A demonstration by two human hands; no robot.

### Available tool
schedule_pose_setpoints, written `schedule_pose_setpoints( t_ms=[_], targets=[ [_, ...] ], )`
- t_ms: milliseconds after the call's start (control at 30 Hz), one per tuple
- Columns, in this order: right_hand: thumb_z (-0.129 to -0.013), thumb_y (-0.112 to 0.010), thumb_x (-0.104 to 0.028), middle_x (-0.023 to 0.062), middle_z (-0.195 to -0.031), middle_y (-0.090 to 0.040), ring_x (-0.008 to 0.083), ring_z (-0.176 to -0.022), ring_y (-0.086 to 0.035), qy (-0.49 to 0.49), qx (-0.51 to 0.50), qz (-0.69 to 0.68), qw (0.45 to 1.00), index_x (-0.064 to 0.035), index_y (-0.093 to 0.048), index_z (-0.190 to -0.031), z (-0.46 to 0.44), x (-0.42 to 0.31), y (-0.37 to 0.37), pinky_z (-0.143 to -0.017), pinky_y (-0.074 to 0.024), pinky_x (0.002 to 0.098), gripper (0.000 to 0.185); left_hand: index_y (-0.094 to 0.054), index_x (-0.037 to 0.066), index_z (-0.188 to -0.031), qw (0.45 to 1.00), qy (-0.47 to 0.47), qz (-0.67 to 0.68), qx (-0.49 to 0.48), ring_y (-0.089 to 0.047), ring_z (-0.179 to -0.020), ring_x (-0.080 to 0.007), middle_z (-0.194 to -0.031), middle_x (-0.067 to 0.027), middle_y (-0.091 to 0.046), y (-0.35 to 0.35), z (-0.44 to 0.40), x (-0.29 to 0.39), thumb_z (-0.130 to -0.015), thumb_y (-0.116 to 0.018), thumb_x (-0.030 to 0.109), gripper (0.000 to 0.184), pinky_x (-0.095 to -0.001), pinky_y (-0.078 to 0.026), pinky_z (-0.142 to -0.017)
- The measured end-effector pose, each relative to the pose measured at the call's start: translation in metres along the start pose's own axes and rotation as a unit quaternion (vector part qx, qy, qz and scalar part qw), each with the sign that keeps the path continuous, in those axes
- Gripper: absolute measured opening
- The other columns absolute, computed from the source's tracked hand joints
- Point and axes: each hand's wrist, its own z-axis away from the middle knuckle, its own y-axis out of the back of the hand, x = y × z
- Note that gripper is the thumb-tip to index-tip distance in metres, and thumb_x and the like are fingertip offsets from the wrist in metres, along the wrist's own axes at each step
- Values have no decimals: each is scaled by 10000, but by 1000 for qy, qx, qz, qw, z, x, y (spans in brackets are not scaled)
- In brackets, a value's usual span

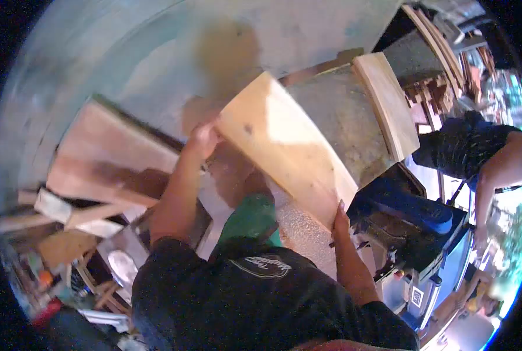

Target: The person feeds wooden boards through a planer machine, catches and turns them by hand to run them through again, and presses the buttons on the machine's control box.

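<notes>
board of pale yellow wood (pixel 299 161), wide and flat, is slanting at centre of the frame, held with left hand (pixel 205 140) near its upper end and right hand (pixel 341 221) at its lower end, and looks stiff, moderately heavy, best gripped at both ends.

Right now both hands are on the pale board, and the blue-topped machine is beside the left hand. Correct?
Not quite: the head view shows the blue-topped machine beside the right hand, not the left hand. Both are on the pale board, as you say.
</notes>
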Motion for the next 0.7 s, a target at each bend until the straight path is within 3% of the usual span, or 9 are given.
schedule_pose_setpoints(
  t_ms=[33,67,133,167,267,333,400,500,700],
  targets=[
    [-909,-495,-640,62,-692,-597,160,-591,-510,-20,1,55,998,50,-658,-961,18,-9,-3,-557,-437,342,710,-467,19,-1345,986,30,124,110,-564,-1126,-213,-1184,-67,-620,3,19,-13,-885,-643,188,520,-372,-440,-974],
    [-910,-517,-618,59,-715,-609,164,-606,-522,-48,8,108,993,70,-648,-985,47,-14,-2,-565,-444,343,704,-467,19,-1345,985,25,127,114,-564,-1126,-213,-1184,-67,-620,-7,44,-25,-885,-643,188,520,-372,-440,-974],
    [-911,-547,-584,14,-602,-495,131,-475,-429,-22,45,49,998,19,-628,-963,102,-39,-21,-445,-357,320,611,-442,18,-1364,954,-158,172,190,-544,-1147,-234,-1239,-74,-582,-41,65,-37,-890,-649,173,541,-388,-426,-1006],
    [-912,-577,-550,-30,-489,-381,97,-344,-336,1,83,-14,996,-32,-608,-942,129,-40,-25,-325,-271,297,520,-442,18,-1364,955,-161,170,183,-544,-1147,-234,-1239,-74,-582,-58,85,-37,-890,-649,173,541,-388,-426,-1006],
    [-940,-583,-437,-23,-488,-399,98,-320,-331,176,139,-71,972,-14,-567,-1051,139,0,-7,-301,-234,288,438,-427,61,-1371,962,-126,185,155,-500,-1213,-271,-1294,-89,-545,-79,132,-41,-849,-708,230,616,-428,-383,-1063],
    [-947,-584,-374,-15,-534,-454,82,-331,-346,152,140,-102,973,-21,-558,-1089,206,-41,-6,-308,-242,274,381,-430,60,-1369,973,-85,172,130,-498,-1219,-270,-1303,-87,-541,-83,159,-47,-852,-704,265,620,-431,-383,-1063],
    [-914,-636,-180,153,-1248,-564,248,-1137,-533,151,81,-165,971,55,-428,-1335,220,-30,18,-1001,-400,369,525,-433,60,-1367,983,-32,150,97,-495,-1225,-269,-1312,-86,-538,-83,166,-53,-854,-701,300,626,-434,-382,-1064],
    [-891,-660,-185,148,-1294,-536,252,-1188,-501,137,57,-211,966,45,-421,-1351,255,-24,34,-1037,-373,378,567,-431,75,-1376,991,-12,134,-7,-483,-1244,-262,-1340,-83,-525,-79,165,-59,-875,-663,382,632,-442,-370,-1073],
    [-800,-750,-269,141,-1305,-536,249,-1220,-491,145,-32,-248,957,44,-411,-1361,334,17,72,-1054,-362,381,726,-402,107,-1424,992,30,110,-46,-425,-1304,-243,-1423,-52,-464,-96,191,-60,-976,-457,499,598,-442,-327,-1099]
  ],
)
